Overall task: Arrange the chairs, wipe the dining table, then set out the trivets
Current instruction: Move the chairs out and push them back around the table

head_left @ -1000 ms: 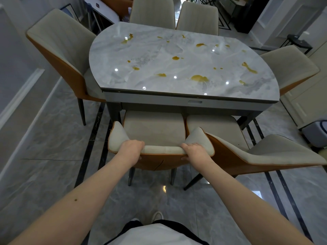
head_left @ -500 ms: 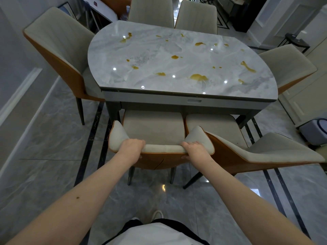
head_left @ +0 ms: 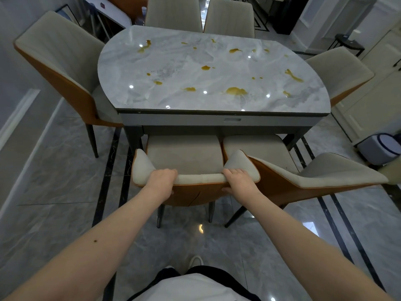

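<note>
Left hand (head_left: 161,181) and right hand (head_left: 239,180) clamp chair (head_left: 184,157) backrest top, seat partly under table (head_left: 212,118) near edge. Push evenly, keep chair square to table, legs sliding.

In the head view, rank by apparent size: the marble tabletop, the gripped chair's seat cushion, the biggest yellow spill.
1. Marble tabletop
2. Seat cushion of the gripped chair, partly hidden under the table
3. Biggest yellow spill
</note>
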The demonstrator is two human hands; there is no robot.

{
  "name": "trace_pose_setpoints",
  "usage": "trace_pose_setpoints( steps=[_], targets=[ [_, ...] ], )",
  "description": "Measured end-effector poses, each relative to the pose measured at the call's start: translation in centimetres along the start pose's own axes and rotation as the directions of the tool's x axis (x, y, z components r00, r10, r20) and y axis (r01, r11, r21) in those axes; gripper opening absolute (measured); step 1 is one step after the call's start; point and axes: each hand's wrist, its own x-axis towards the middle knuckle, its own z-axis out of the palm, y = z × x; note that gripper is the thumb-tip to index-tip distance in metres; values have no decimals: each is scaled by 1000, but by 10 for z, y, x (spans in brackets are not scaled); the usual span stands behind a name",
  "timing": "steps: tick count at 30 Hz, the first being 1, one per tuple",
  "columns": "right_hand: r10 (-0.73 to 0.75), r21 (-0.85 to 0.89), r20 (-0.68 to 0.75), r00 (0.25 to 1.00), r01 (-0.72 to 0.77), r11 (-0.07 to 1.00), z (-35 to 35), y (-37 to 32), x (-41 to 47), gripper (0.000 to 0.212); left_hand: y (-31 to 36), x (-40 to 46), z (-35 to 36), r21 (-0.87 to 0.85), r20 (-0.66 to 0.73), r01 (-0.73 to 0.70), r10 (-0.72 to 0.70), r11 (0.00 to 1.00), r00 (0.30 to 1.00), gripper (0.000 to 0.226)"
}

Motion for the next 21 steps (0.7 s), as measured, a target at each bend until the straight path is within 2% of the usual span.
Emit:
trace_pose_setpoints(
  steps=[6,12,21],
  targets=[
    [26,39,-100,995,-22,999,-3,4,-19,48,25,-5,-6,-31,-104,-123,119,992,987,36],
    [36,61,-185,982,-25,998,-10,31,-45,50,78,1,-20,-19,-154,-237,232,971,960,34],
    [123,34,-252,960,-119,992,-19,160,-109,55,223,21,-44,-69,-229,-349,325,935,917,44]
  ],
)
